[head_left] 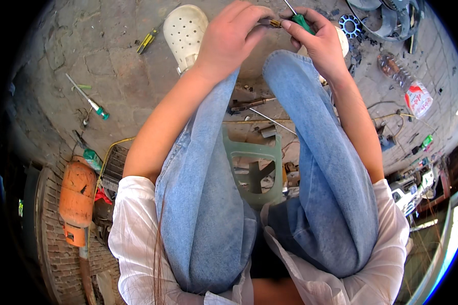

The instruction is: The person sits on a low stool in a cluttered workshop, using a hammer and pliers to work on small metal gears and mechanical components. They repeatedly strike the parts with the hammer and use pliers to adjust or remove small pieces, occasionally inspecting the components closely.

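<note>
Both my hands meet at the top of the view, beyond my knees. My left hand (pixel 232 36) is closed in a pinch on a small brass-coloured metal piece (pixel 275 23); its exact kind is too small to tell. My right hand (pixel 318 43) is wrapped round a screwdriver with a green handle (pixel 303 23), its metal shaft pointing up and away to the left. The right thumb reaches close to the brass-coloured piece, and whether it touches is unclear. Below the left hand is a white clog (pixel 184 36) with holes.
A yellow-and-black screwdriver (pixel 147 41) and a green-handled one (pixel 88 97) lie left on the brick floor. To the right are a plastic bottle (pixel 406 86), a slotted ring (pixel 350 26) and metal hoops (pixel 392 35). An orange gas cylinder (pixel 78 193) lies lower left; a green stool (pixel 254 148) stands between my legs.
</note>
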Motion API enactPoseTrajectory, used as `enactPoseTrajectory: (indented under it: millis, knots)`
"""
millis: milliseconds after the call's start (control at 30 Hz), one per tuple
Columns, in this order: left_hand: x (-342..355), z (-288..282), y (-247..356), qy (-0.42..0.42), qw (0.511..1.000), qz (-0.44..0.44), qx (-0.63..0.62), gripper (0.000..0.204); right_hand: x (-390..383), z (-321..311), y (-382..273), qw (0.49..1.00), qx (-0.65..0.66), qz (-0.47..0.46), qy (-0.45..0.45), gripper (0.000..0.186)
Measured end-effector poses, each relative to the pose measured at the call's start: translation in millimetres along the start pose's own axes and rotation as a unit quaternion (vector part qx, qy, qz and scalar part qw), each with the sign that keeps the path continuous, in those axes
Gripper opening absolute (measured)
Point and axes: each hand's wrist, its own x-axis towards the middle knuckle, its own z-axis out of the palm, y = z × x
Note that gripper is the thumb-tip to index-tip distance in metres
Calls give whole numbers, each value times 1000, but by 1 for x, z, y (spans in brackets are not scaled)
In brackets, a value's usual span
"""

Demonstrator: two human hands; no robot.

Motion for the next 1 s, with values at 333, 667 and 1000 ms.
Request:
enactPoseTrajectory:
  millis: [333, 667, 1000]
  knots:
    - [-16, 16, -59, -82, 974, -5, 212, 23, -7, 2, 22, 948, -297, -111, -10, 23]
    - [-30, 39, -91, -125, 953, 31, 275, 20, 9, 20, 26, 921, -372, -116, -22, 22]
    - [-37, 48, -99, -169, 960, 0, 221, 24, 10, 29, 43, 902, -419, -96, -19, 22]
